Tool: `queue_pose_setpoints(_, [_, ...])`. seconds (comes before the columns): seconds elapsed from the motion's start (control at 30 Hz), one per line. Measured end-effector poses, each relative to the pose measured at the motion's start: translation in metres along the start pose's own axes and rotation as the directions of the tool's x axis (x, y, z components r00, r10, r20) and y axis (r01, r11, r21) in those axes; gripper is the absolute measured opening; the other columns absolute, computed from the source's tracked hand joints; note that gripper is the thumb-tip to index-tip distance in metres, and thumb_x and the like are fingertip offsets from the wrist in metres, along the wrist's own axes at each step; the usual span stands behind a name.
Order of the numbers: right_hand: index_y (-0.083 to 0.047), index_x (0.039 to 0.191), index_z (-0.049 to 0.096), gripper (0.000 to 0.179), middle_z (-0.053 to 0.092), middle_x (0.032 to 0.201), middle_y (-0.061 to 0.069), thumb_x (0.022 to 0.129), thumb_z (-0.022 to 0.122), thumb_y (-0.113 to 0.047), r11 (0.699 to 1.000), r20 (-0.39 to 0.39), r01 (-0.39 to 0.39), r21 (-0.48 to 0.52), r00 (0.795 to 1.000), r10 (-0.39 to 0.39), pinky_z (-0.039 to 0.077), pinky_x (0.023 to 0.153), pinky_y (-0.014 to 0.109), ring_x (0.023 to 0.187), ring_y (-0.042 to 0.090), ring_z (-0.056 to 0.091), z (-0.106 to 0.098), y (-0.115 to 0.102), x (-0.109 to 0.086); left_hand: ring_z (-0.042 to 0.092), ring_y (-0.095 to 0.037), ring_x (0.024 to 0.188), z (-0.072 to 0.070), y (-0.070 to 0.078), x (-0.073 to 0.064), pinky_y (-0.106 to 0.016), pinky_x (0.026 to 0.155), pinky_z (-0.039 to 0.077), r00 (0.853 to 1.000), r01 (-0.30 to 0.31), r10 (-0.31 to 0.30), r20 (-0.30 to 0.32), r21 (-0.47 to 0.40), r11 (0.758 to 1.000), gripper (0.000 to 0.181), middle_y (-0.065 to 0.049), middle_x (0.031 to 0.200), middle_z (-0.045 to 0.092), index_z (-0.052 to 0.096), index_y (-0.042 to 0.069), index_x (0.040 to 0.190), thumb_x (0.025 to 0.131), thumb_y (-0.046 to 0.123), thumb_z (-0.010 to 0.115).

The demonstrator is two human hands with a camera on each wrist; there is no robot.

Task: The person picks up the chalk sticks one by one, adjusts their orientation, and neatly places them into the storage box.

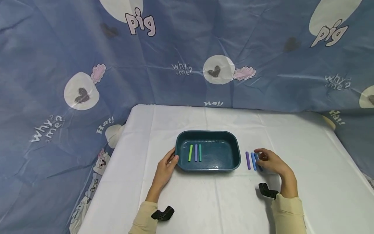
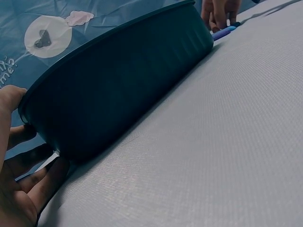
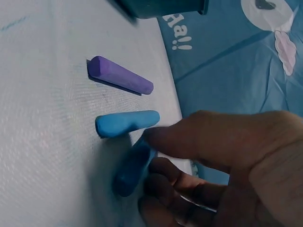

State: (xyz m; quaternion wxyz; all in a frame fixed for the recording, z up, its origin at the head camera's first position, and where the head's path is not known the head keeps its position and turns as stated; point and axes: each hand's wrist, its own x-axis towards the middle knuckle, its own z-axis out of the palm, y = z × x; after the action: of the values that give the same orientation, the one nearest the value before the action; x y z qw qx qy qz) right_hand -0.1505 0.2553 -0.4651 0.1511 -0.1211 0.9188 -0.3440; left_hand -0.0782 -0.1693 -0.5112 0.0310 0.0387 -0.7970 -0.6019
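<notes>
A dark teal tray stands on the white cloth, with a green chalk stick, a lavender chalk stick and a teal chalk stick lying side by side in its left part. My left hand holds the tray's left end, thumb at the rim and fingers against the outer wall. To the right of the tray, my right hand pinches a dark blue chalk stick between thumb and fingers; it is tilted and partly hidden. Beside it lie a light blue chalk stick and a purple one.
White cloth covers the table, with a faint blue smear on it in the right wrist view. A blue printed curtain hangs behind and to the left. Black wrist mounts stick out near both sleeves.
</notes>
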Motion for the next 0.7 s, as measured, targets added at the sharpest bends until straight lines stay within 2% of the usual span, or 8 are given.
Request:
queue_pose_setpoints(0.27, [0.006, 0.114, 0.055, 0.036, 0.059, 0.088, 0.015, 0.079, 0.063, 0.0, 0.998, -0.082, 0.01, -0.066, 0.997, -0.015, 0.042, 0.066, 0.03, 0.077, 0.019, 0.05, 0.0067, -0.0074, 0.004, 0.054, -0.019, 0.125, -0.0034, 0.0004, 0.0007, -0.031, 0.098, 0.049, 1.0, -0.017, 0.017, 0.0, 0.003, 1.0, 0.053, -0.007, 0.138, 0.054, 0.045, 0.022, 0.141, 0.094, 0.045, 0.053])
queue_pose_setpoints(0.4, [0.004, 0.114, 0.055, 0.035, 0.062, 0.091, 0.018, 0.08, 0.062, -0.002, 0.997, -0.135, -0.021, -0.076, 0.991, 0.01, 0.044, 0.067, 0.031, 0.081, 0.024, 0.057, 0.0083, -0.0062, 0.0033, 0.055, -0.019, 0.124, -0.003, 0.0006, 0.0021, -0.032, 0.098, 0.049, 1.0, -0.023, 0.023, -0.005, 0.001, 1.0, 0.052, -0.007, 0.137, 0.055, 0.045, 0.022, 0.141, 0.094, 0.044, 0.054])
queue_pose_setpoints(0.57, [0.003, 0.12, 0.052, 0.037, 0.061, 0.104, 0.025, 0.084, 0.058, -0.004, 0.999, -0.196, -0.052, -0.009, 0.979, 0.049, 0.05, 0.067, 0.028, 0.095, 0.036, 0.063, 0.0079, -0.0036, 0.002, 0.053, -0.02, 0.125, -0.0021, 0.0001, 0.0025, -0.033, 0.099, 0.048, 1.0, -0.019, 0.019, 0.001, 0.013, 1.0, 0.053, -0.007, 0.138, 0.054, 0.045, 0.022, 0.141, 0.094, 0.045, 0.054])
queue_pose_setpoints(0.63, [0.003, 0.123, 0.051, 0.038, 0.058, 0.106, 0.027, 0.086, 0.056, -0.004, 0.998, -0.218, -0.05, 0.04, 0.974, 0.058, 0.051, 0.063, 0.025, 0.094, 0.035, 0.063, 0.008, -0.0043, 0.0024, 0.053, -0.018, 0.126, -0.0019, -0.0003, 0.0018, -0.031, 0.1, 0.048, 1.0, -0.004, 0.004, -0.002, 0.015, 1.0, 0.053, -0.005, 0.138, 0.054, 0.045, 0.023, 0.141, 0.094, 0.046, 0.054])
queue_pose_setpoints(0.7, [0.003, 0.125, 0.05, 0.038, 0.057, 0.107, 0.026, 0.087, 0.054, -0.004, 0.996, -0.239, -0.044, 0.08, 0.969, 0.062, 0.051, 0.059, 0.022, 0.088, 0.028, 0.064, 0.0079, -0.0059, 0.0036, 0.054, -0.018, 0.125, -0.0021, -0.0007, 0.0012, -0.031, 0.1, 0.048, 1.0, -0.001, 0.001, -0.005, 0.013, 1.0, 0.053, -0.006, 0.138, 0.054, 0.045, 0.023, 0.141, 0.094, 0.046, 0.054])
